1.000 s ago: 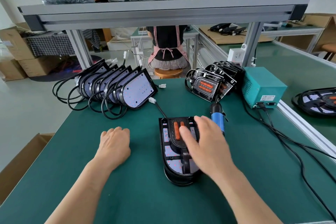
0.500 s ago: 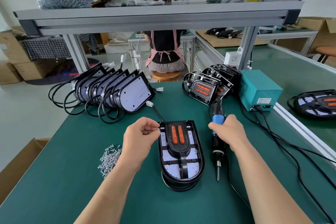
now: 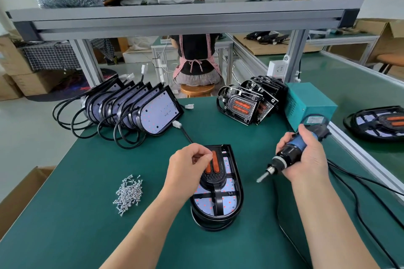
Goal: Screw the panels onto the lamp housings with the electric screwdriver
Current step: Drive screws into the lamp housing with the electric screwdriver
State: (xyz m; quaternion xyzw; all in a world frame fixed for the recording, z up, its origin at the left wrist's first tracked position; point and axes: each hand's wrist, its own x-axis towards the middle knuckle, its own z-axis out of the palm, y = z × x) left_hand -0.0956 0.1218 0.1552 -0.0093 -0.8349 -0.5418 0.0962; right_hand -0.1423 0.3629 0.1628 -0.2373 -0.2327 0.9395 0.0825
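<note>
Lamp housing (image 3: pixel 218 223) flat on surface (image 3: pixel 83 214), panel (image 3: pixel 215 178) on top. Grip of right hand (image 3: pixel 306 159) clenched round electric screwdriver (image 3: pixel 290 150), bit slanted, clear of panel. Left hand (image 3: pixel 188 166) pinched over panel; screw unresolved. Judged best: seat screw, bring bit vertical.

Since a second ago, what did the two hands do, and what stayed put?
The right hand left the lamp housing, gripped the electric screwdriver and lifted it, bit angled toward the lamp. The left hand moved from the pile of screws to the housing's top, fingers pinched. Housing and screws stayed put.
</note>
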